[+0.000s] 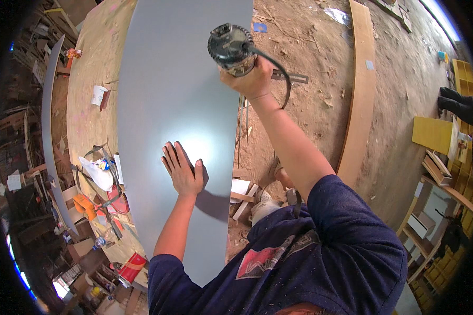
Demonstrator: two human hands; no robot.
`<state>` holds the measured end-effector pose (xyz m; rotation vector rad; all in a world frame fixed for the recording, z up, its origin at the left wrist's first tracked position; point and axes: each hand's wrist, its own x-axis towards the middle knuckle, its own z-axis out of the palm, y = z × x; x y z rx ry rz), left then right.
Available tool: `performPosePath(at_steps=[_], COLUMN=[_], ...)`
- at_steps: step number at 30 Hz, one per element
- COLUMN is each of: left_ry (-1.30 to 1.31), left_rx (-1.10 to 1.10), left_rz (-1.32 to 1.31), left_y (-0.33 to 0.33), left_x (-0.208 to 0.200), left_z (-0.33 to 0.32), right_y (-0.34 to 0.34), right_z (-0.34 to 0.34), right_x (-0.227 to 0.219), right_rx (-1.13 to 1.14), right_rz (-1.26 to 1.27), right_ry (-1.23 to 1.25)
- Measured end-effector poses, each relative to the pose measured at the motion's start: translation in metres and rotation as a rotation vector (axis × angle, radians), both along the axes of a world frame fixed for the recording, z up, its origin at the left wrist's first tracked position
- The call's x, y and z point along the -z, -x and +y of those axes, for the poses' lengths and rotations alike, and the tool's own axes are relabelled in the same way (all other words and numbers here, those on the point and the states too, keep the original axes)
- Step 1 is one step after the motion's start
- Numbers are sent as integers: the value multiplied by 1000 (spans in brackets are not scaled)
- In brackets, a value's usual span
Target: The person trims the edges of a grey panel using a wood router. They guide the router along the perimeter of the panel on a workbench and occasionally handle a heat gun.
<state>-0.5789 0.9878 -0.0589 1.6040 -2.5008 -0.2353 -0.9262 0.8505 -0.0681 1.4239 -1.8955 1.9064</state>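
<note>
A long, smooth grey board (163, 79) lies across the table in front of me. My left hand (185, 170) rests flat on it, fingers stretched and holding nothing. Farther up, by the board's right edge, my right hand (249, 81) is wrapped round a dark, round-bodied trim router (231, 50). A black cord (278, 65) leaves the tool's top and loops down beside my wrist. The tool's base and bit are hidden under its body, so I cannot tell whether it touches the board.
Left of the board, the plywood tabletop (92, 65) carries a white cup (99, 95), a white plastic bag (100, 176) and an orange tool (84, 206). Shavings litter the floor at right, near a long plank (358, 89). A yellow box (432, 131) stands beyond.
</note>
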Motion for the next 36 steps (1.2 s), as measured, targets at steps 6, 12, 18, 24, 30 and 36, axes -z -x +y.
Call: performPosePath(at_steps=[6, 12, 18, 24, 30, 36], left_ry=[-20, -31, -54, -57, -81, -76], left_rx=[-7, 3, -3, 17, 21, 27], left_rz=[-38, -23, -10, -37, 8, -8], left_y=[-5, -2, 0, 1, 2, 1], left_x=[1, 1, -2, -2, -2, -1], left_z=[1, -1, -3, -7, -11, -13], right_y=[29, 63, 91, 119, 141, 176], right_z=[-38, -84, -120, -154, -190, -236], right_x=[-32, -19, -15, -19, -19, -22], right_rx=[-53, 31, 53, 160, 129, 107], right_rz=[-54, -54, -5, 101, 10, 22], right_ry=[-9, -5, -57, 43, -31, -18])
